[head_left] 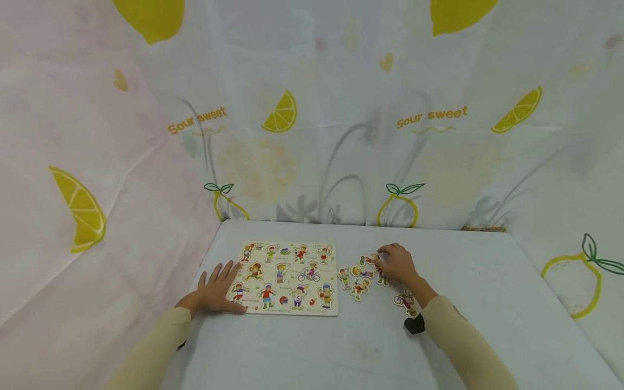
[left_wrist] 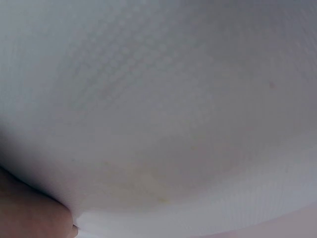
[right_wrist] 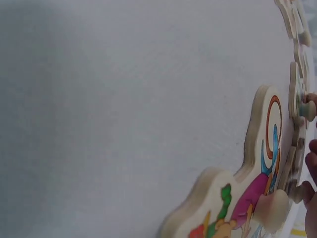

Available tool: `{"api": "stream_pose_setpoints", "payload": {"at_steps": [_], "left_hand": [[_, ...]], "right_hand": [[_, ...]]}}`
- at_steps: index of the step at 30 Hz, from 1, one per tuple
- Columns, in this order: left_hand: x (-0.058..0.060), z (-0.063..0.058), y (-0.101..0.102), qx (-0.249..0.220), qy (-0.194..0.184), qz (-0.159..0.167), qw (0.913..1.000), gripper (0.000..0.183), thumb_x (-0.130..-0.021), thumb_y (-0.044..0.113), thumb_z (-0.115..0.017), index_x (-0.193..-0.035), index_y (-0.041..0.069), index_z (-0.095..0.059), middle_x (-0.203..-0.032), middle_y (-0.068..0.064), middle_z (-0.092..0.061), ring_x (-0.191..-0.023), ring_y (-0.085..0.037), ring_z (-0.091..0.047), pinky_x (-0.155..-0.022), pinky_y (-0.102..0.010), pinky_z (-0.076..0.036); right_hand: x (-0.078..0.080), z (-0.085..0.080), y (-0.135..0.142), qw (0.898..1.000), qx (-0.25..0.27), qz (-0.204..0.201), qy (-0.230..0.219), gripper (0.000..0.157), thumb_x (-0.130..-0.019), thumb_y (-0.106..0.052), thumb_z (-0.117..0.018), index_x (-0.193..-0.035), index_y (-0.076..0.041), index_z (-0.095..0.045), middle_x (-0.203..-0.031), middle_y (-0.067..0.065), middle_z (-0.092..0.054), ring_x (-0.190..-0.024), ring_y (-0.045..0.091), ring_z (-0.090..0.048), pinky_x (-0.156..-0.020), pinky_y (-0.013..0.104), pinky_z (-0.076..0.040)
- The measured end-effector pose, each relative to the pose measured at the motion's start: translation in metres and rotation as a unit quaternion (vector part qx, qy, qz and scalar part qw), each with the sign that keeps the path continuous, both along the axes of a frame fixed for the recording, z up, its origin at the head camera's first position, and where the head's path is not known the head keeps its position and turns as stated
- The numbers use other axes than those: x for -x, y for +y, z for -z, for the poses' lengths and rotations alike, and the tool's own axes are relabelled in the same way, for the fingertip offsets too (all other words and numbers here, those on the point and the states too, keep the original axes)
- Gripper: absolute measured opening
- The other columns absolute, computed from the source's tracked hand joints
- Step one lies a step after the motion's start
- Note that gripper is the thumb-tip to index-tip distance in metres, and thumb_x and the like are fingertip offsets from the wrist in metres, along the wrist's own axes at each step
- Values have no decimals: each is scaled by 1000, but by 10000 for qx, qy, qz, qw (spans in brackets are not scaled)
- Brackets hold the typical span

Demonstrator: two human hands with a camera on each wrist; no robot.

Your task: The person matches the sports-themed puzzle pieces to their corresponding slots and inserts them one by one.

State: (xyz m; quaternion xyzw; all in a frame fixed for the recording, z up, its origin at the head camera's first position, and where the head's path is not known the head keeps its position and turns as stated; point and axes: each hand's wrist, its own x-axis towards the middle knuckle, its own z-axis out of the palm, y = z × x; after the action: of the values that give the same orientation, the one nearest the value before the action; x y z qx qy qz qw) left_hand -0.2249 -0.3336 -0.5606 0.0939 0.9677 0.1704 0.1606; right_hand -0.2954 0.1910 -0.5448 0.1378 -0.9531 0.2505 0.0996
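A wooden puzzle board (head_left: 288,279) printed with children playing sports lies on the table. My left hand (head_left: 218,290) rests on its left edge, fingers spread. To the right of the board, my right hand (head_left: 397,264) bends its fingers over a loose group of knobbed puzzle pieces. The thumb and fingertips meet the piece (head_left: 372,259) at the top of the group; I cannot tell whether they pinch it. Nearer the right wrist lies a cyclist piece (head_left: 405,303), whose wooden knob (right_wrist: 272,210) shows large in the right wrist view. Only part of the left hand (left_wrist: 34,215) appears in the left wrist view.
Several loose pieces, among them one with a ball player (head_left: 361,289), lie close together beside the board's right edge. A white cloth covers the table (head_left: 312,352). Behind it hangs a lemon-print curtain (head_left: 331,162). A black wrist strap (head_left: 414,325) shows under the right sleeve.
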Motion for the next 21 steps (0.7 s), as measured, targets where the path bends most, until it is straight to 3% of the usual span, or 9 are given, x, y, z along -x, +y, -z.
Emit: {"api": "stream_pose_setpoints", "payload": {"at_steps": [5,8,12,17,21], "left_hand": [[-1,6,-2,172,-43,2,9998,143,-58,83,-72,-160,12,0,-166,-19,6,-150,-48,10,-110,-73,14],[-3,2,-2,3,-90,11,10000,143,-59,81,-73,-160,12,0,-166,-21,8,-149,-49,12,-108,-73,17],[-4,-7,0,12,-205,51,9998,143,-60,83,-71,-159,12,2,-165,-20,10,-149,-48,14,-109,-72,19],[-3,-14,1,-7,-264,75,9996,142,-60,80,-73,-159,9,0,-165,-23,9,-148,-50,14,-108,-72,20],[-1,-12,0,36,-302,139,9994,146,-57,81,-75,-159,11,2,-165,-21,10,-149,-49,14,-109,-72,17]], "right_hand": [[-1,5,-4,9988,350,-317,130,29,-85,-32,-77,-94,-5,-75,-93,12,-67,-91,33,-63,-81,54,-49],[1,6,-6,9978,473,-347,295,30,-83,-33,-78,-89,-4,-76,-90,13,-67,-87,32,-62,-77,53,-50],[5,6,-9,9988,437,-195,110,23,-83,-25,-79,-87,-3,-77,-92,16,-67,-89,34,-63,-78,54,-52],[7,0,-15,9995,-191,-235,118,19,-86,-20,-76,-85,-1,-75,-97,18,-67,-88,35,-64,-77,55,-53],[7,-4,-17,9982,-567,-114,188,16,-90,-17,-71,-88,-2,-74,-101,17,-67,-92,35,-64,-78,55,-52]]}}
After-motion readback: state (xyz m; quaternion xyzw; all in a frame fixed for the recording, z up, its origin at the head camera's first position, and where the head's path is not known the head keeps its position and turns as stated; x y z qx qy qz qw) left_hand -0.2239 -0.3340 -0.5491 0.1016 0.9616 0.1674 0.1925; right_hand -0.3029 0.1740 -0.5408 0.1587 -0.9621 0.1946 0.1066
